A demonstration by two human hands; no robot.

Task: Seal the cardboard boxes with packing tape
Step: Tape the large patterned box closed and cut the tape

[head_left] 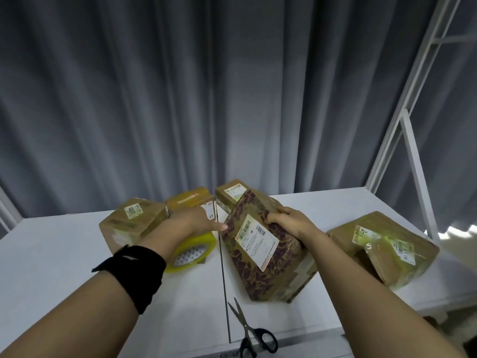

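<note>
Centre frame: my left hand (191,223), fingers straight, hovers over the yellow roll of packing tape (192,251) and touches the tilted, purple-patterned brown cardboard box (260,254). My right hand (286,220) grips its upper edge. Black-handled scissors (249,330) lie below on the white table (51,254).

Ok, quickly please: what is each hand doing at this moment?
Left hand: open, fingers straight, reaching to the patterned box.
Right hand: grips the patterned box.

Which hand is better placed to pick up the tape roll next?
Left, probably. The left hand holds nothing and is directly above the yellow tape roll, fingers straight. The right hand grips the patterned box.
</note>
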